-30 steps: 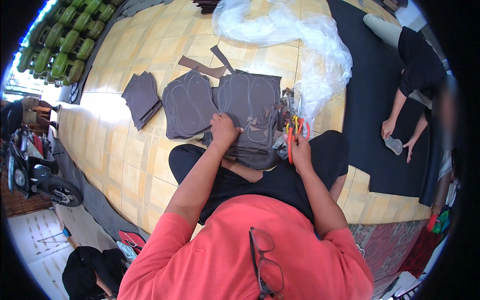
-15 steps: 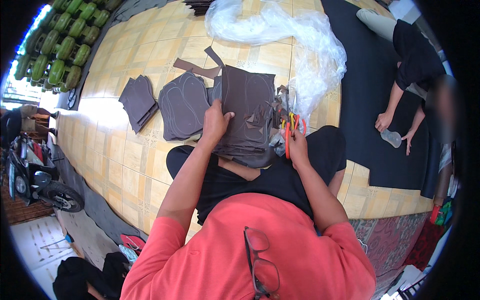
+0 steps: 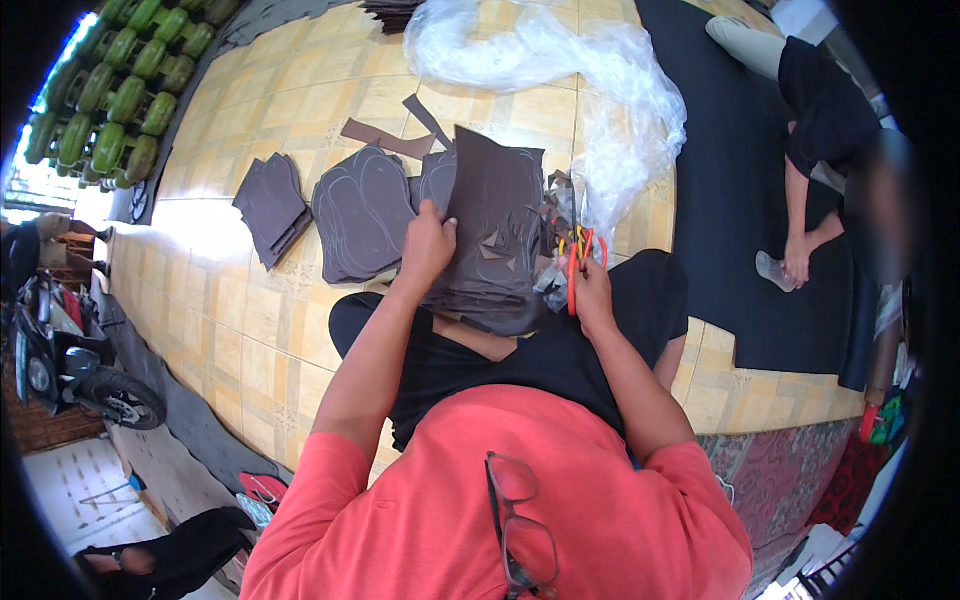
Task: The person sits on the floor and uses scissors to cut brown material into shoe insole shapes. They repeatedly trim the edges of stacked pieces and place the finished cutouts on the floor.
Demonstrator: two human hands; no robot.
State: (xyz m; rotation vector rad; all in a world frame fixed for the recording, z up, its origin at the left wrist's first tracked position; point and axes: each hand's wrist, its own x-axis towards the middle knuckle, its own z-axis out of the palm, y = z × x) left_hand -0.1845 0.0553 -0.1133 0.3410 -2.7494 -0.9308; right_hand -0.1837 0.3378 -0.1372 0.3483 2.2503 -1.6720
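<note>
My left hand [image 3: 428, 250] is closed on the left edge of a dark brown sheet [image 3: 490, 190], whose upper left corner stands raised. More such sheets [image 3: 480, 310] lie stacked beneath it, close to my crossed legs. In my right hand [image 3: 594, 298] are orange-handled scissors [image 3: 572, 285], their blades pointing away from me beside the sheet's right edge. Some yellow shows at the handles; I cannot tell if it belongs to a second tool. Small cut scraps [image 3: 497, 244] are scattered on the sheet and heaped to its right. Left of the sheet lies a pile of brown pieces with pale curved outlines [image 3: 362, 222].
A smaller stack of cut brown pieces [image 3: 272, 208] sits farther left on the tiled floor. Crumpled clear plastic [image 3: 630, 110] spreads beyond the scraps. At right, a co-worker leans over black sheeting [image 3: 715, 250], hands at a translucent piece [image 3: 772, 272]. A motorbike [image 3: 80, 370] stands far left.
The sheet's upper left corner has lifted and tilted, baring an outlined piece under it. Some scraps have shifted on it. The co-worker's hands have come together at the translucent piece.
</note>
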